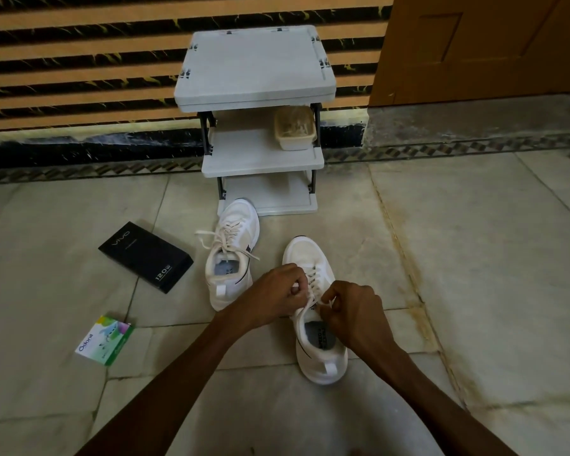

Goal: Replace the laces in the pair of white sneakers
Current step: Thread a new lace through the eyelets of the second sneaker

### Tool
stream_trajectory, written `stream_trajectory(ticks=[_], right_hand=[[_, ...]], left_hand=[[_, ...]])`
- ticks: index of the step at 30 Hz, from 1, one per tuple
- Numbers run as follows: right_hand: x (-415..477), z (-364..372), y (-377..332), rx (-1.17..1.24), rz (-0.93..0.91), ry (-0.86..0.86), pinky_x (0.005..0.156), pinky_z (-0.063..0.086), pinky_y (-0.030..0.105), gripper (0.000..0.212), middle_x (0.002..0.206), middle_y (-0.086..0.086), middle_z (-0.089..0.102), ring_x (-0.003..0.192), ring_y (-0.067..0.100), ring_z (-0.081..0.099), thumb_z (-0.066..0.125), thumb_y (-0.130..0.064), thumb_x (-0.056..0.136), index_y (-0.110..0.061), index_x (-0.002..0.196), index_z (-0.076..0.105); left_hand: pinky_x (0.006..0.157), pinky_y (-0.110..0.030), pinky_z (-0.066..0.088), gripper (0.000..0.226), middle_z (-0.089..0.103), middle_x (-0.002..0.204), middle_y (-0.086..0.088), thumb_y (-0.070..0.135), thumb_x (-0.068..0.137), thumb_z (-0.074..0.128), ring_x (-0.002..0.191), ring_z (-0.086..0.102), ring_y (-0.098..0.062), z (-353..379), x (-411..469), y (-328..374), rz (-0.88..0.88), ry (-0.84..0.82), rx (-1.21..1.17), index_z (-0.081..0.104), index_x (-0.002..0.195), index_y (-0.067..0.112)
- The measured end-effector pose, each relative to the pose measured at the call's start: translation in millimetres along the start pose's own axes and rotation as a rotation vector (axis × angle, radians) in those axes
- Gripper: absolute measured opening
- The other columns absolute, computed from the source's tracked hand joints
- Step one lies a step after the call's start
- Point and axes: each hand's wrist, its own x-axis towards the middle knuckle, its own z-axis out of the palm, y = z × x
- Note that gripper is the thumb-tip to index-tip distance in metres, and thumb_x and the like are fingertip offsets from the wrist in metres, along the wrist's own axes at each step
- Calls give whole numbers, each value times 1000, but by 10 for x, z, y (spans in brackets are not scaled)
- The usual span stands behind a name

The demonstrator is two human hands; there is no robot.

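Note:
Two white sneakers stand on the tiled floor, toes pointing away from me. The left sneaker [231, 258] is laced, its cream lace ends lying loose to both sides. The right sneaker [320, 343] sits nearer to me. My left hand [277, 291] is closed on one end of its cream lace [311, 284] just above the tongue. My right hand [352, 311] pinches the other end of the same lace at the top eyelets. Both hands hide the upper lacing of this shoe.
A white three-tier plastic rack [260, 149] stands against the striped wall, with a lidded plastic container [295, 128] on its middle shelf. A black phone box [145, 256] and a small green-and-white carton [105, 340] lie on the floor to the left. A wooden door [481, 44] is at upper right.

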Motion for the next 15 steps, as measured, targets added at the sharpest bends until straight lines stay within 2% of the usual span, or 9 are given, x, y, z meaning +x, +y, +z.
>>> stream_trajectory(ticks=[4, 6, 9, 12, 15], right_hand=[[-11, 57, 34, 115, 57, 7, 46, 31, 5, 13, 68, -13, 58, 55, -1, 51, 76, -35, 81, -27, 84, 66], [-18, 88, 43, 149, 79, 19, 45, 34, 4, 16, 63, -18, 53, 53, -4, 51, 77, -34, 79, -31, 78, 62], [-34, 136, 70, 190, 83, 60, 47, 35, 5, 17, 60, -18, 54, 54, -4, 54, 77, -33, 78, -32, 76, 60], [-72, 186, 98, 223, 63, 111, 50, 36, 6, 14, 58, -15, 55, 55, -2, 55, 76, -33, 79, -28, 77, 63], [-95, 216, 110, 241, 63, 139, 50, 37, 7, 11, 59, -12, 58, 56, -1, 57, 75, -31, 80, -24, 81, 66]], left_hand=[[70, -23, 47, 5, 61, 87, 2, 13, 83, 67, 79, 58, -10, 0, -39, -7, 8, 36, -99, 62, 82, 13], [72, -24, 49, 2, 66, 87, 0, 8, 82, 69, 79, 62, -12, -15, -57, 11, -9, 88, -160, 69, 83, 10], [75, -25, 51, 7, 72, 88, -4, 7, 83, 72, 81, 66, -16, -113, -58, 60, -22, 72, -221, 76, 88, 7], [72, -20, 49, 10, 73, 86, -3, 10, 82, 75, 79, 67, -15, -174, -57, 103, 19, 14, -139, 78, 91, 8], [73, -22, 50, 9, 74, 86, -3, 11, 82, 76, 78, 68, -15, -155, -62, 131, -19, 18, -105, 79, 90, 10]])
